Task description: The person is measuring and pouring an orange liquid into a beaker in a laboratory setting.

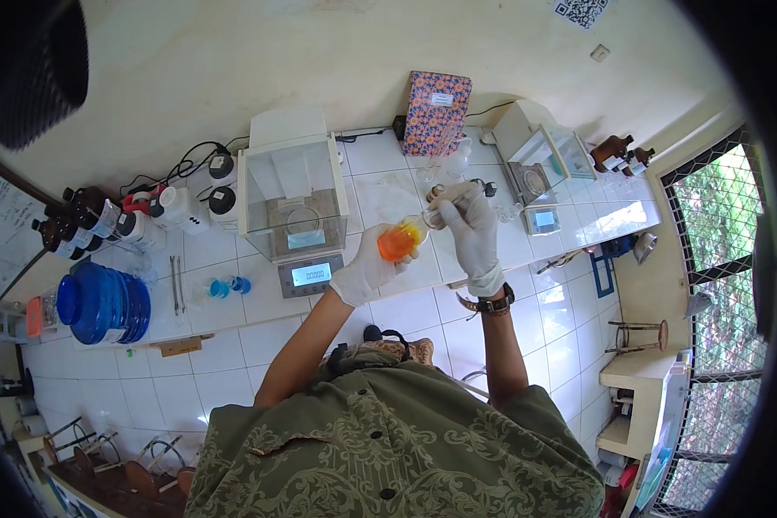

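Both my hands wear pale gloves. My left hand [375, 259] holds a clear glass flask [403, 238], tilted with its neck to the right, with bright orange liquid in it. At the flask's mouth is my right hand [467, 223], its fingers closed on a small, thin clear item that I cannot make out; a wristwatch sits on that wrist. Behind the hands, clear glassware [454, 158] stands on the white tiled counter [388, 194], before a flower-patterned folder [437, 113].
An analytical balance [291, 201] stands left of my hands, another [537, 168] at the right. Further left are a large blue water jug [107, 303], blue-capped small containers [228, 287], metal tools [177, 285] and plastic bottles [181, 207]. Brown bottles [612, 154] stand at the far right.
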Motion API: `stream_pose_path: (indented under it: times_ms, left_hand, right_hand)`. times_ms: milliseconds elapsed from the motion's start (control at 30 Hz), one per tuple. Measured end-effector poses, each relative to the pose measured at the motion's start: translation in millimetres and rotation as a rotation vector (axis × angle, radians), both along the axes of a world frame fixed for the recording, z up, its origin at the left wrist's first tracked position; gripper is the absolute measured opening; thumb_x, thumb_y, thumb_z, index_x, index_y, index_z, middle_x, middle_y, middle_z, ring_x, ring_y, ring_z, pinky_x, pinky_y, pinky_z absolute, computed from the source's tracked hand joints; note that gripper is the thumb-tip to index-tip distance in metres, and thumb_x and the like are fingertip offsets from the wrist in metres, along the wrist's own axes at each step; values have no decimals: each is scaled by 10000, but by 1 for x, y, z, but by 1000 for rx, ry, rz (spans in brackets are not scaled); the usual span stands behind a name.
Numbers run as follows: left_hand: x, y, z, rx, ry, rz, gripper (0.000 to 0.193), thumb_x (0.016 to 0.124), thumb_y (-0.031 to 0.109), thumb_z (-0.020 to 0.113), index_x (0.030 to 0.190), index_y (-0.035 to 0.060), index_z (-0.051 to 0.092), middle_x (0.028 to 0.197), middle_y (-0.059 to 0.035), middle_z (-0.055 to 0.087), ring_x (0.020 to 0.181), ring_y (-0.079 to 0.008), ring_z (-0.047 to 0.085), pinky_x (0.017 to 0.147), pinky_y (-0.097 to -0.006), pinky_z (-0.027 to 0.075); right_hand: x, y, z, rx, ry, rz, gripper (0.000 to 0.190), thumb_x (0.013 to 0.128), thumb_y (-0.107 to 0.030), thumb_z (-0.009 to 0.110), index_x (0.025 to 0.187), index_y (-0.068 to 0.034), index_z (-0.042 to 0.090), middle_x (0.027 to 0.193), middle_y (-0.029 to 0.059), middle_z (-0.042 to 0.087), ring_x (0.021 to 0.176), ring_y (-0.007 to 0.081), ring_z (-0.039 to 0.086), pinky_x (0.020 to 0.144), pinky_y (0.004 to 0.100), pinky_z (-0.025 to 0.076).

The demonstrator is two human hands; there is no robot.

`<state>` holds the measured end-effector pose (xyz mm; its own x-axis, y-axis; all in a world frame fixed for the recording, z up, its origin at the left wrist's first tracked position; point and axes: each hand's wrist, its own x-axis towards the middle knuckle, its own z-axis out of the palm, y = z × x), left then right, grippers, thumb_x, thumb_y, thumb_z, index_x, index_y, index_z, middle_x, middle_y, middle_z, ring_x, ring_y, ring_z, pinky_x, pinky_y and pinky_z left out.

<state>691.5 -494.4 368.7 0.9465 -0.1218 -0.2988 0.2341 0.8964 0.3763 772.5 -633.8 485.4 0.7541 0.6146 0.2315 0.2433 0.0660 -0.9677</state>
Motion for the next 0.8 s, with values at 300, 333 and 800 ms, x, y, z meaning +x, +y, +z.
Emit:
stream_pose_path:
  times_ms: [300,333,800]
  left_hand:
    - [2,-4,17,-84,130,65,366,903,321,368,1017,26,552,788,-116,588,577,-165,568,472,-231,476]
    - [-1,-7,28,-48,144,99,369,903,322,369,1017,23,552,788,-117,589,577,-166,568,472,-231,476]
    - [1,0,5,-68,33,19,403,905,358,368,1068,31,537,879,-92,611,666,-176,608,489,-224,516]
  right_hand:
    - [1,1,-2,86,10,74,44,901,0,533,937,-24,524,795,31,607,686,87,558,637,225,465]
    - [4,-5,-1,72,54,58,40,900,-6,537,933,-24,524,796,30,603,683,85,555,631,225,463]
    - [-1,0,3,82,23,74,37,904,0,521,925,-30,516,798,34,602,688,84,560,633,220,462]
